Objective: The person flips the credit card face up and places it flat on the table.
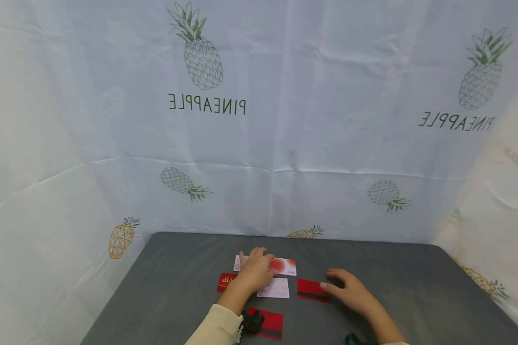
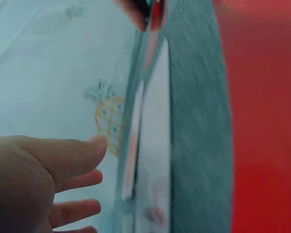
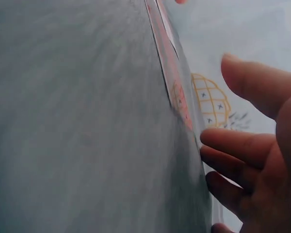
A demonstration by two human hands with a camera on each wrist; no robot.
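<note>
My left hand (image 1: 255, 272) hovers over a cluster of flat cards, its fingers loosely spread and holding nothing in the left wrist view. Beneath and around it lie a pink-and-white card with red circles (image 1: 280, 265), a white card (image 1: 275, 288) and a red card with gold VIP lettering (image 1: 225, 281), partly hidden by the hand. My right hand (image 1: 349, 291) is beside a red card with a dark stripe (image 1: 312, 290), thumb at its right end; whether they touch is unclear. The right wrist view shows nothing between its parted thumb and fingers.
Another red striped card (image 1: 271, 324) lies nearer me, partly covered by the left wrist's black camera (image 1: 253, 322). All cards rest on a dark grey table (image 1: 177, 282). A white curtain with pineapple prints (image 1: 259, 143) hangs behind and at both sides.
</note>
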